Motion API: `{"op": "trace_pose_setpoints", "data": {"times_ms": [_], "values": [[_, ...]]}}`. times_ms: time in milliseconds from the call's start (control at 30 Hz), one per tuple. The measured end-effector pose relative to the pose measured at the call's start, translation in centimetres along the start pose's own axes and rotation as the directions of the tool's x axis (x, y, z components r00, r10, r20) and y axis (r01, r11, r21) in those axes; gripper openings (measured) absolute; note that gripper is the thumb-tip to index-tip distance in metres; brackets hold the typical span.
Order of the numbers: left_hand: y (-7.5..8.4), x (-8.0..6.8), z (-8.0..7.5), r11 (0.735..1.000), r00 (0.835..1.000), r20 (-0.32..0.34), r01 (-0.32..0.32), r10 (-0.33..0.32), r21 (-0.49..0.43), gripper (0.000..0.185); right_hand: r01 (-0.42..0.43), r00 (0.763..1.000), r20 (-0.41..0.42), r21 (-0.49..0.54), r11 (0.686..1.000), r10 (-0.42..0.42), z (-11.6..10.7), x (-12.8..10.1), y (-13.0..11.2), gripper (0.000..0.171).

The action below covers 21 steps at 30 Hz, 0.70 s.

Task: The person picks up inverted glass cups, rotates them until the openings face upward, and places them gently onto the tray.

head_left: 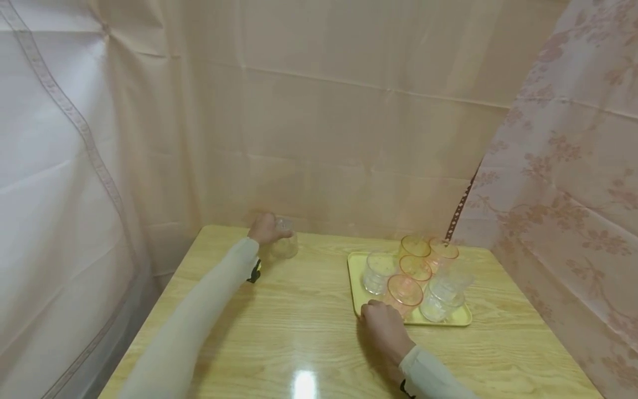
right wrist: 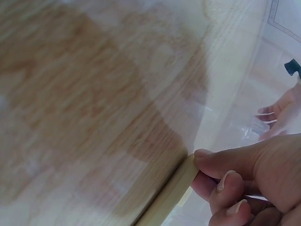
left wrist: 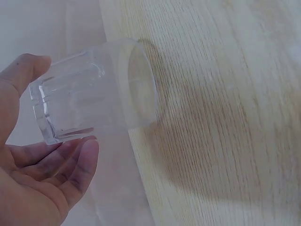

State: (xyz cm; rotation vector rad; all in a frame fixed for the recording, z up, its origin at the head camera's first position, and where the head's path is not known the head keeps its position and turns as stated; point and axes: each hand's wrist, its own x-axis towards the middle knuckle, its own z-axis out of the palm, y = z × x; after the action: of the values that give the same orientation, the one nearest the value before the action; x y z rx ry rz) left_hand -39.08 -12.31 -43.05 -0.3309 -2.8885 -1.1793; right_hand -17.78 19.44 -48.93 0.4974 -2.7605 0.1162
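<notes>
At the back left of the table, my left hand (head_left: 266,229) holds a clear drinking glass (head_left: 286,246) turned upside down. The left wrist view shows the thick base of that glass (left wrist: 77,96) between thumb and fingers (left wrist: 84,162), its rim down at the wood surface. My right hand (head_left: 386,327) pinches the near left corner of a yellow tray (head_left: 355,282). On the right wrist view, its thumb and index finger grip the tray edge (right wrist: 174,193), the other fingers curled. Several glasses stand on the tray, among them a clear one (head_left: 377,277) and a pinkish-orange one (head_left: 405,296).
Also on the tray are a yellow-rimmed glass (head_left: 415,246), orange-tinted glasses and a clear glass (head_left: 438,302) at the right. The wood-grain table (head_left: 294,310) meets a beige cloth (head_left: 319,138) behind it. A floral curtain (head_left: 573,194) hangs at the right.
</notes>
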Motion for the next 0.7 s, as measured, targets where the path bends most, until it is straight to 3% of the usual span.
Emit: {"op": "trace_pose_setpoints", "data": {"times_ms": [333, 567, 700], "values": [[0.0, -0.9, -0.3, 0.999, 1.000, 0.001, 0.012, -0.012, -0.037, 0.048, 0.013, 1.000, 0.000, -0.003, 1.000, -0.013, 0.0, -0.1, 0.1, 0.028], [0.3, -2.1, -0.2, 1.000, 0.999, 0.045, -0.002, 0.003, -0.021, 0.049, 0.026, 1.000, -0.008, -0.010, 1.000, -0.026, 0.0, -0.1, 0.2, 0.028], [0.8, -3.0, -0.1, 0.998, 0.999, 0.049, -0.009, 0.013, -0.069, 0.046, 0.017, 1.000, 0.002, 0.000, 1.000, -0.017, 0.0, 0.0, 0.2, 0.028]]}}
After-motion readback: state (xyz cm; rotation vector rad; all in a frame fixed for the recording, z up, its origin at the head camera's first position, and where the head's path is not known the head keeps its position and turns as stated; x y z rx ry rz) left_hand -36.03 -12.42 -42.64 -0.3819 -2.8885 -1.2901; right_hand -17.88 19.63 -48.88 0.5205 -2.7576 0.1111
